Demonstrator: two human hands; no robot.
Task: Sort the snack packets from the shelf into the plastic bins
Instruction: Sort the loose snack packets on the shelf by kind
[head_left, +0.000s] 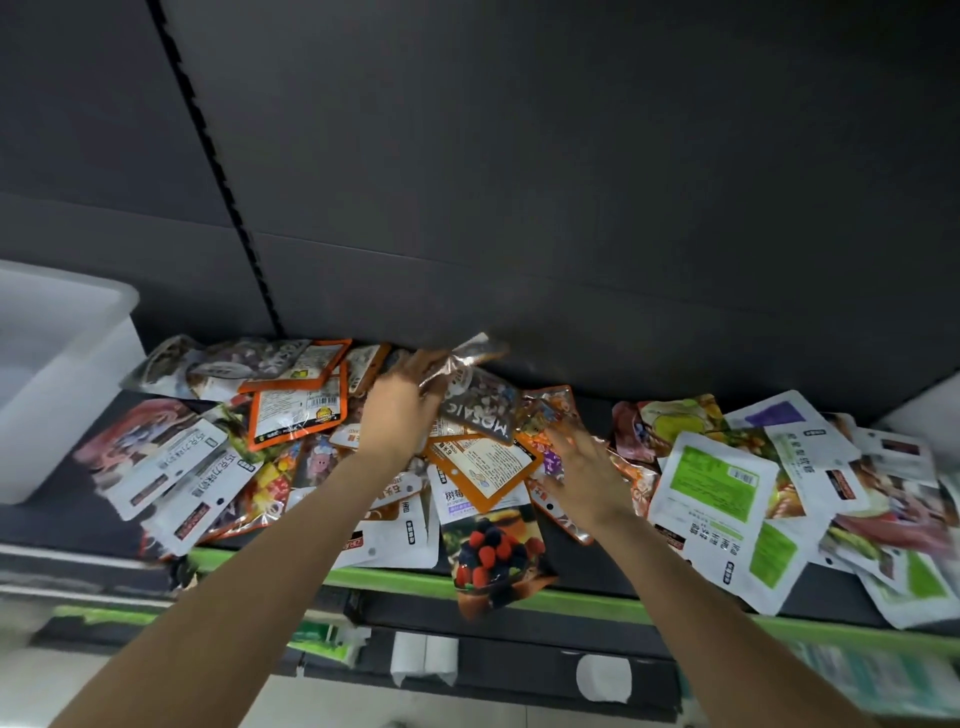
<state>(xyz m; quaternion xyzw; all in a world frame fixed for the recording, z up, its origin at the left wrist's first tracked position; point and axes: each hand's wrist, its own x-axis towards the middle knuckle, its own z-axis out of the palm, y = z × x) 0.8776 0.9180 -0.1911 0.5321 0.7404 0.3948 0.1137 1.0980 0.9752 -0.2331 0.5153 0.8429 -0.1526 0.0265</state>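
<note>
Several snack packets lie heaped on a dark shelf (582, 566) with a green front strip. My left hand (400, 405) grips a grey-brown "MOSAIC" packet (480, 410) by its shiny upper part, lifted above the heap near the back panel. My right hand (587, 467) rests with fingers spread on the orange and clear packets (550, 415) just right of centre. An orange-edged packet (483, 467) lies between my hands. A berry-picture packet (493, 551) hangs over the shelf's front edge. A white plastic bin (57, 374) stands at the shelf's left end.
White and green packets (711, 493) pile up on the right part of the shelf. A dark back panel (519, 182) with a slotted upright rises behind. White price-tag holders (423, 657) hang on the shelf below.
</note>
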